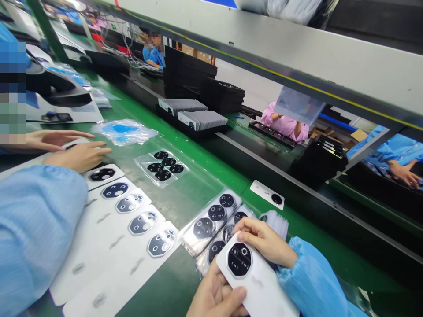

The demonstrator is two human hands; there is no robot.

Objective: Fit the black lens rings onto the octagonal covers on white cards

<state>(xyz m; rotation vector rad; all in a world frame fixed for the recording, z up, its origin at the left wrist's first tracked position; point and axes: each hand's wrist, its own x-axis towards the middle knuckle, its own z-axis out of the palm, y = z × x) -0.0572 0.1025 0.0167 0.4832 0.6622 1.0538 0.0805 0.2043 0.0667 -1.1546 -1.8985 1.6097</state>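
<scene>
My left hand (214, 296) grips a white phone back cover (261, 286) from below, thumb pressed on its face. The cover carries a black octagonal camera plate (239, 259). My right hand (264, 241) rests closed on the cover's upper edge, fingers pinched just above the black plate. Directly behind both hands lie clear film sheets of black camera plates (211, 218).
A row of white back covers (109, 237) lies at left on the green belt (185, 176). A co-worker's blue sleeve (36, 220) and hand (79, 156) reach over them. One loose white cover (267, 194), a bag of black plates (163, 166) and black trays (221, 94) sit beyond.
</scene>
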